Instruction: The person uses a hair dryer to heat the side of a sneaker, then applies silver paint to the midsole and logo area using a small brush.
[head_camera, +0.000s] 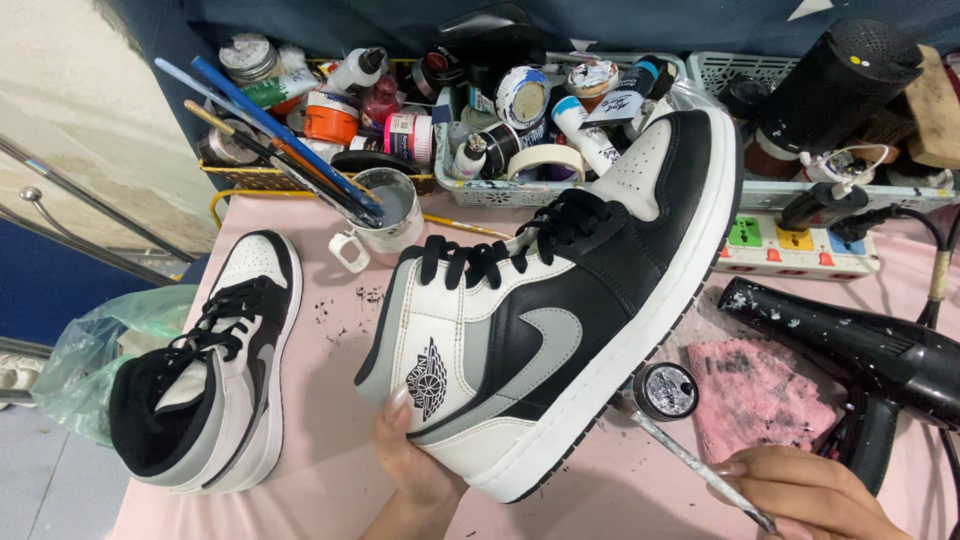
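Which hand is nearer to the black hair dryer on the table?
Right. The right hand, holding a thin brush, lies just below the hair dryer; the left hand grips the raised sneaker, farther away.

Beside you on the pink table (330, 400) stands a second high-top sneaker (215, 370), black, white and grey; behind it a cup (390, 215) bristles with long brushes (270, 130); baskets (500, 190) along the back hold paint bottles and a roll of masking tape (545, 160); at your right lie a paint-flecked black hair dryer (860, 350), a stained pink cloth (760, 395) and a power strip (795, 248); a green plastic bag (75, 350) sags off the table's left edge.
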